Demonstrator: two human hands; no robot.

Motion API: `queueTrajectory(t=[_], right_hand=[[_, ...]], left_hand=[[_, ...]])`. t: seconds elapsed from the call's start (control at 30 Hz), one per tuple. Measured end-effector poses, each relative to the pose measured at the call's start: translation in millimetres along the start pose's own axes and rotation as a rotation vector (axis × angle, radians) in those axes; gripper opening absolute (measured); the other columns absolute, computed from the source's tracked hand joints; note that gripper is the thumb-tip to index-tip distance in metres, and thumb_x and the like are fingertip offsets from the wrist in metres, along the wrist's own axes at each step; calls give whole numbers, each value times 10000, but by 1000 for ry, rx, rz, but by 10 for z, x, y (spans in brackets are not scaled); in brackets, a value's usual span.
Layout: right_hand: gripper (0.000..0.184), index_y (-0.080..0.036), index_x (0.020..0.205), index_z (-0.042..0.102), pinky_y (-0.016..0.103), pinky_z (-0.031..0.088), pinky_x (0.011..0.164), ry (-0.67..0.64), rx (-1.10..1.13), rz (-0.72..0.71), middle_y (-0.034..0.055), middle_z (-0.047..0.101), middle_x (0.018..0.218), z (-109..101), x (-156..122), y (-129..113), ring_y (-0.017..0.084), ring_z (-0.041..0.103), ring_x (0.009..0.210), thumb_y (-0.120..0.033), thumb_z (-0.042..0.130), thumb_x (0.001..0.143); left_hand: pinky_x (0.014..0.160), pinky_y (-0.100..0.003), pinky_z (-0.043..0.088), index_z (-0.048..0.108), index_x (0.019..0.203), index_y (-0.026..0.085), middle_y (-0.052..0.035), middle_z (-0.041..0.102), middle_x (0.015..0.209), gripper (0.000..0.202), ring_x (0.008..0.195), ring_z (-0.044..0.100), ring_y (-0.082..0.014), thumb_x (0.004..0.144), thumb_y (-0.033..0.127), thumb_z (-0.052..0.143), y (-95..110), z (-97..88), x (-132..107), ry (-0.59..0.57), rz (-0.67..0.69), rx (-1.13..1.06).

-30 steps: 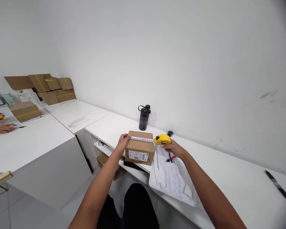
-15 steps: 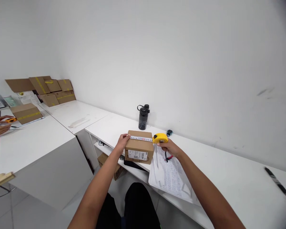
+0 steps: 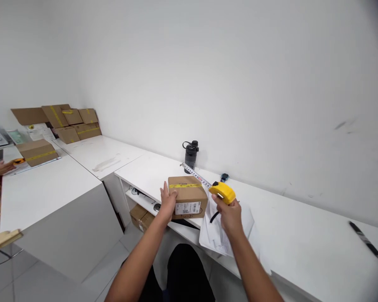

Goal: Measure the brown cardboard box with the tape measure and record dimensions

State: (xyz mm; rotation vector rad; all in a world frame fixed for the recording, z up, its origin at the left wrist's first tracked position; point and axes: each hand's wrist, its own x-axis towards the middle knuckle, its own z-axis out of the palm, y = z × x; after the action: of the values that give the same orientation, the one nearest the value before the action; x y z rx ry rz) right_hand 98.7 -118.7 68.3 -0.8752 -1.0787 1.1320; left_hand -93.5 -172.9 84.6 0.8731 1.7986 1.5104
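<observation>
A small brown cardboard box [image 3: 189,193] with a yellow tape strip and a white label sits at the front edge of the white counter. My left hand [image 3: 168,202] grips its left side, thumb against the front face and fingers along the side. In my right hand [image 3: 229,212] is a yellow tape measure [image 3: 223,192], held above the box's right side. Its blade [image 3: 197,176] sticks out up and to the left, clear of the box top. White papers [image 3: 216,230] lie right of the box, partly under my right hand, with a black strap-like thing on them.
Behind the box stands a dark water bottle [image 3: 191,155]; a small dark object [image 3: 224,177] lies near the wall. A black marker [image 3: 367,241] is far right. More boxes [image 3: 67,136] are stacked at back left. Another person's hand [image 3: 1,168] holds an orange tape measure at the left.
The tape blade has come off the box top and now points up-left. My left hand has gone from the blade's end to the box's left side; the box has turned slightly.
</observation>
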Motion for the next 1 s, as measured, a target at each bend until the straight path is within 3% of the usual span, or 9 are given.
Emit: queueTrajectory(t=[0.1, 0.17, 0.27, 0.43, 0.57, 0.67, 0.77, 0.87, 1.0], right_hand=[[586, -181, 1177, 572, 336, 529, 738, 85, -25, -86, 92, 667, 1083, 261, -415, 0, 233, 632, 919, -451, 750, 688], [636, -176, 1221, 555, 377, 514, 880, 103, -49, -85, 108, 638, 1194, 417, -625, 10, 265, 601, 1068, -461, 745, 685], [646, -170, 1215, 566, 393, 488, 956, 126, -86, -46, 118, 618, 1240, 533, -828, 43, 286, 574, 1138, -464, 750, 670], [655, -152, 1246, 552, 383, 505, 929, 141, -188, -47, 138, 632, 1220, 536, -954, 154, 291, 599, 1107, -487, 709, 705], [588, -159, 1205, 586, 374, 509, 890, 166, -371, -153, 139, 681, 1138, 544, -976, 255, 285, 646, 1018, -490, 679, 728], [540, -169, 1170, 615, 363, 518, 833, 167, -500, -220, 142, 713, 1066, 551, -971, 315, 294, 682, 933, -487, 666, 736], [537, -169, 1177, 615, 345, 524, 798, 144, -508, -241, 137, 721, 1051, 536, -938, 346, 293, 692, 913, -476, 661, 739], [545, -161, 1160, 627, 334, 529, 781, 123, -486, -212, 130, 727, 1027, 501, -897, 332, 290, 692, 905, -479, 678, 720], [567, -158, 1158, 630, 335, 533, 774, 111, -486, -164, 126, 732, 1006, 455, -882, 263, 294, 693, 890, -485, 687, 699]], left_hand=[[1176, -403, 126, 47, 1510, 250, -77, -8, 1607, 861, 1469, -49, -252, 816, 441, 518, -30, 117, -181, 152, -16, 76], [1182, -395, 90, 5, 1507, 221, -88, -21, 1606, 898, 1467, -60, -259, 803, 414, 528, -44, 124, -243, 166, 5, 101], [1187, -404, 55, 11, 1504, 206, -90, -3, 1605, 926, 1467, -65, -264, 771, 341, 560, -76, 22, -248, 162, 82, 139], [1189, -422, 35, 187, 1489, 270, -3, 61, 1607, 758, 1468, -83, -234, 802, 269, 508, -126, -138, -216, 114, 247, 177], [1195, -417, 15, 469, 1350, 322, 63, 307, 1540, 507, 1473, -10, -190, 863, 208, 384, -120, -16, -299, 153, 401, 182], [1177, -464, -68, 568, 1232, 335, 66, 372, 1505, 439, 1472, 15, -204, 873, 195, 358, -125, 121, -389, 150, 413, 197], [1156, -478, -124, 539, 1258, 323, 53, 311, 1538, 396, 1471, -28, -223, 903, 277, 371, -101, 123, -399, 126, 358, 215], [1172, -456, -37, 470, 1321, 299, 10, 311, 1540, 420, 1468, 44, -236, 916, 376, 389, 32, -42, -229, 128, 324, 211], [1141, -408, 165, 525, 1253, 244, -86, 520, 1382, 402, 1343, 371, -267, 902, 418, 436, 313, -225, 236, 48, 342, 290]])
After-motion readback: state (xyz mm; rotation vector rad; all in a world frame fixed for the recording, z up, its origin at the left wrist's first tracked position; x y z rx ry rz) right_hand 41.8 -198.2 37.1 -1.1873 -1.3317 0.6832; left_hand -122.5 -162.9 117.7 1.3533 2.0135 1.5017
